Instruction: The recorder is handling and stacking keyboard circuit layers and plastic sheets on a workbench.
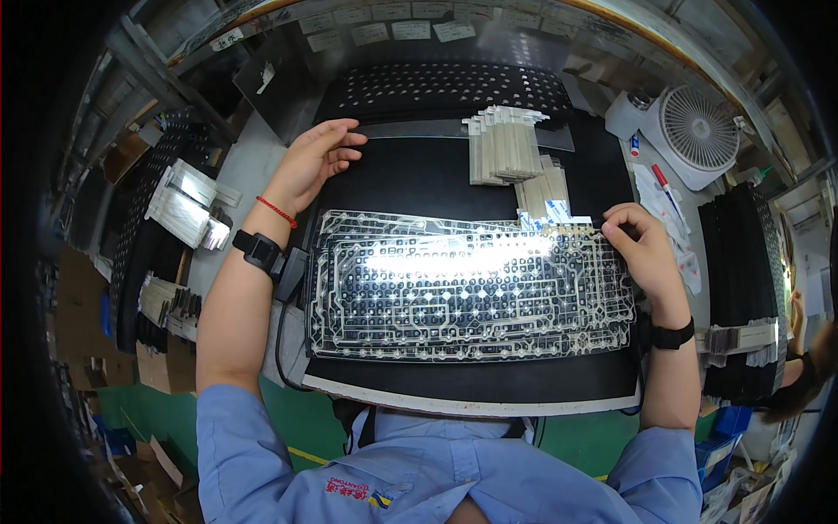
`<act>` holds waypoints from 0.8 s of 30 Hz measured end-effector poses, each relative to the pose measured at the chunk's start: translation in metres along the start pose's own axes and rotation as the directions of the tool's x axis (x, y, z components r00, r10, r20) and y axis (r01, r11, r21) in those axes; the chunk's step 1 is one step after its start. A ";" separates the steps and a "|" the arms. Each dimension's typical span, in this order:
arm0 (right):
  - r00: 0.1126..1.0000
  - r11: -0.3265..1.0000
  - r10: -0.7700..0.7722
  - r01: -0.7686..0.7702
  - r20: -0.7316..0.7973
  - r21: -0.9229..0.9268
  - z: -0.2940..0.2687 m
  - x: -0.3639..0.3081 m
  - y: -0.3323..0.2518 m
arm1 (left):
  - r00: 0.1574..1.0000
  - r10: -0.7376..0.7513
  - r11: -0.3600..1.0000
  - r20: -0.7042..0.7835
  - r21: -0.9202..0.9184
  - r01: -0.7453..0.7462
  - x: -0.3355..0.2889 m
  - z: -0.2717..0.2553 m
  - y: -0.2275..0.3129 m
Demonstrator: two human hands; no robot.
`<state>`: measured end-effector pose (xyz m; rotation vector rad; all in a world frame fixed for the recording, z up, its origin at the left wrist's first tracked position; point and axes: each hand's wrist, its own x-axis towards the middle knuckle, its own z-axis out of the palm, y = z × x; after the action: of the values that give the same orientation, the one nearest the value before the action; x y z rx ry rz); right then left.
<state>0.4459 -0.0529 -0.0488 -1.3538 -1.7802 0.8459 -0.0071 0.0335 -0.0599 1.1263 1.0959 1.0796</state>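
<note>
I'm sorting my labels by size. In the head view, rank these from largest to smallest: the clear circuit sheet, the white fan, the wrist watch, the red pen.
1. Circuit sheet
2. Fan
3 and 4. Watch and red pen look alike in size; I cannot rank them.

both forearms reach forward, hands well apart

left hand (312,162) lies flat, fingers (342,140) loosely extended; right hand (644,249) is curled, its fingers pinched together, wrist bent.

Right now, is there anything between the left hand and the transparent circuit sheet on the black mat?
Nothing visible. The left hand rests open on the black mat, above the sheet's upper left corner. Only bare mat lies between it and the transparent circuit sheet. The right hand already pinches the sheet's upper right corner.
</note>
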 end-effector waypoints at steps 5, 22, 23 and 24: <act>0.988 0.992 0.077 -0.062 -0.137 0.110 -0.001 0.000 -0.005 | 0.998 -0.037 0.999 0.050 0.010 0.037 -0.002 0.000 0.001; 0.952 0.910 0.147 -0.024 -0.269 0.415 -0.005 0.003 -0.004 | 0.999 0.035 0.998 0.025 0.044 -0.037 0.002 0.000 -0.002; 0.956 0.892 0.167 -0.043 -0.240 0.451 -0.004 0.003 -0.004 | 0.999 0.036 0.998 0.027 0.044 -0.037 0.003 0.000 -0.003; 0.960 0.871 0.186 -0.063 -0.209 0.486 -0.004 0.003 -0.004 | 0.999 0.036 0.999 0.021 0.038 -0.037 0.004 -0.001 -0.004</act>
<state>0.4467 -0.0506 -0.0432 -1.1898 -1.1937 1.0506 -0.0072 0.0367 -0.0641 1.1888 1.0879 1.0777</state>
